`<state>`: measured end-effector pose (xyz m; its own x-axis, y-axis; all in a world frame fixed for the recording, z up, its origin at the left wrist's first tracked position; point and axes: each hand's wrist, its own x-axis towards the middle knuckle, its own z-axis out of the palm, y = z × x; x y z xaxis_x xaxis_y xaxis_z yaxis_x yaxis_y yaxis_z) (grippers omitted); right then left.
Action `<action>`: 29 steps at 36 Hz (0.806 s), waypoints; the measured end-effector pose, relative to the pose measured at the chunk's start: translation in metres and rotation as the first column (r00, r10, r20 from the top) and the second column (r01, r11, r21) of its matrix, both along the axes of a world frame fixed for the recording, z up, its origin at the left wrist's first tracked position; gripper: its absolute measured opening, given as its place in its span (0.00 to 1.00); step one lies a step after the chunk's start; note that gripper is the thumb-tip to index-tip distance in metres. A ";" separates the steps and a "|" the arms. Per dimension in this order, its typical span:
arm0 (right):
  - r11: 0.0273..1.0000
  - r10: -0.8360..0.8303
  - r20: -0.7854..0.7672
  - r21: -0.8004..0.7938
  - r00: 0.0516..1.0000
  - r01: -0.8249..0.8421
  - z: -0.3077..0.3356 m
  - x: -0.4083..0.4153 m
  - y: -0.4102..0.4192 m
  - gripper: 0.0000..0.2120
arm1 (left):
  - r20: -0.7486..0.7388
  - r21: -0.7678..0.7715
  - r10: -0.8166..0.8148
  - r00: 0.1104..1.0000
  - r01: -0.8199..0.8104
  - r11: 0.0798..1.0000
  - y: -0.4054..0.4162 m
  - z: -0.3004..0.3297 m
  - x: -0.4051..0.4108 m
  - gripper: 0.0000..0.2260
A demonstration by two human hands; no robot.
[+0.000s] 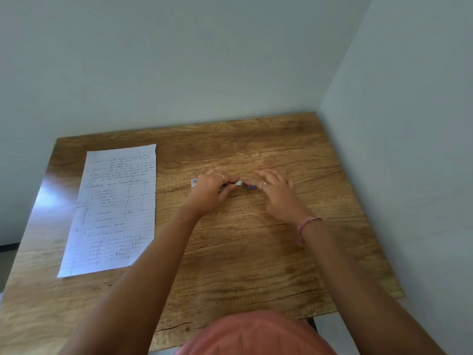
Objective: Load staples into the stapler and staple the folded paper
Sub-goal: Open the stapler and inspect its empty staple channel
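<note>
loading the small stapler, both my hands on it near the middle of the table.

my left hand [210,192] is curled around the left end of the small purple-and-white stapler [240,184], and my right hand [275,190] rests over its right end with fingers fairly straight; whether they pinch anything, i cannot tell. the stapler's long axis runs left to right between my hands, roughly parallel to the far edge of the wooden table [256,252]. a small staple box [194,182] peeks out just left of my left hand, the nearer one. the handwritten lined sheet of paper [115,208] lies well apart, along the left edge.
</note>
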<state>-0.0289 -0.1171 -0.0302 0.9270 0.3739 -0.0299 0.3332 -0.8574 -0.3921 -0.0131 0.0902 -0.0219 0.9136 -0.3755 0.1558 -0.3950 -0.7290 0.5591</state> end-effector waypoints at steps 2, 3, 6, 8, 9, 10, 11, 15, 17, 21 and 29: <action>0.984 -0.080 0.058 0.166 0.995 0.070 0.001 -0.002 0.001 0.33 | -0.008 -0.006 -0.005 1.000 0.005 1.000 0.001 -0.001 0.000 0.11; 0.961 -0.129 0.065 0.256 0.989 0.109 0.002 -0.003 0.003 0.33 | -0.016 -0.009 0.003 1.000 -0.003 1.000 0.002 -0.001 0.000 0.11; 0.900 -0.185 0.002 0.402 0.983 0.169 0.004 -0.001 0.002 0.30 | -0.036 -0.072 0.043 0.998 -0.046 0.996 0.004 0.003 -0.001 0.11; 0.880 -0.175 -0.055 0.438 0.983 0.182 0.007 0.001 0.002 0.28 | -0.079 -0.133 0.095 0.992 -0.105 0.986 0.004 0.009 0.001 0.11; 0.868 -0.164 -0.086 0.460 0.983 0.185 0.009 0.001 0.002 0.26 | -0.112 -0.151 0.128 0.985 -0.144 0.978 0.004 0.012 0.003 0.11; 0.856 -0.150 -0.113 0.482 0.982 0.186 0.011 0.002 0.001 0.25 | -0.143 -0.173 0.159 0.977 -0.183 0.968 0.006 0.015 0.005 0.10; 0.844 -0.136 -0.130 0.504 0.982 0.183 0.012 0.002 0.002 0.24 | -0.175 -0.206 0.184 0.967 -0.218 0.954 0.007 0.017 0.007 0.10; 0.842 -0.132 -0.129 0.509 0.983 0.180 0.017 0.010 0.004 0.23 | -0.287 -0.335 0.194 0.938 -0.288 0.897 0.016 0.026 0.015 0.09; 0.850 -0.130 -0.125 0.496 0.984 0.176 0.020 0.015 0.006 0.23 | -0.311 -0.342 0.174 0.934 -0.281 0.897 0.019 0.028 0.018 0.09; 0.838 -0.115 -0.080 0.528 0.990 0.140 0.035 0.020 0.010 0.22 | -0.517 -0.554 0.137 0.845 -0.452 0.699 0.021 0.029 0.017 0.05; 0.721 -0.153 -0.165 0.655 0.974 0.224 0.062 0.021 0.025 0.16 | -0.733 -0.536 -0.400 0.550 -0.829 -0.157 -0.001 0.030 -0.009 0.09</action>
